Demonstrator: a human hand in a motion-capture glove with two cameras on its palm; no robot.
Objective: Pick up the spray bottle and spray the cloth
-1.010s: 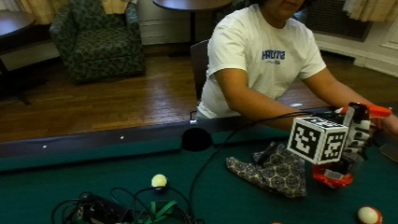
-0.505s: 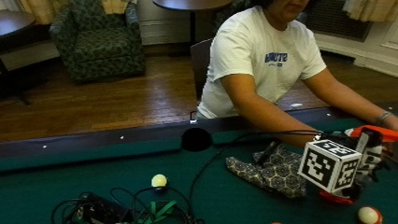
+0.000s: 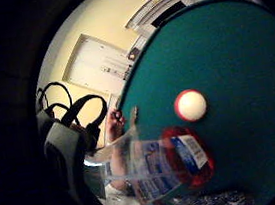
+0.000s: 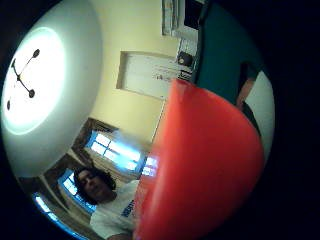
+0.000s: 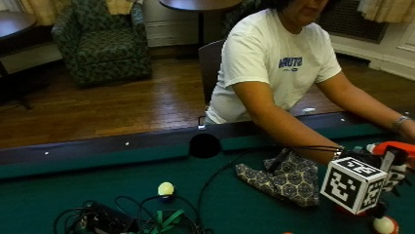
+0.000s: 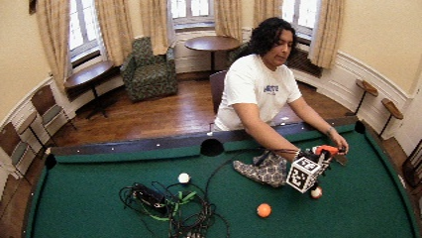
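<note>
Spray bottles: one, with an orange head (image 5: 397, 147)
Cloths: one, patterned (image 5: 280, 179)
Balls on the table (image 6: 99, 198): three: a pale one (image 6: 184, 178), an orange one (image 6: 264, 210), a red-and-white one (image 6: 316, 192)
Cable bundles: one (image 6: 165, 203)
Gloved hands: one (image 5: 389, 168)

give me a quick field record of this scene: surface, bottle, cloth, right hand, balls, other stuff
surface: green pool table
bottle: spray bottle, orange-red head, clear body, tilted near the cloth
cloth: patterned cloth crumpled on the felt
right hand: gloved right hand at the bottle, grip hidden by the marker
balls: red-and-white ball below the hand; pale ball; orange ball
other stuff: cable tangle on the felt
</note>
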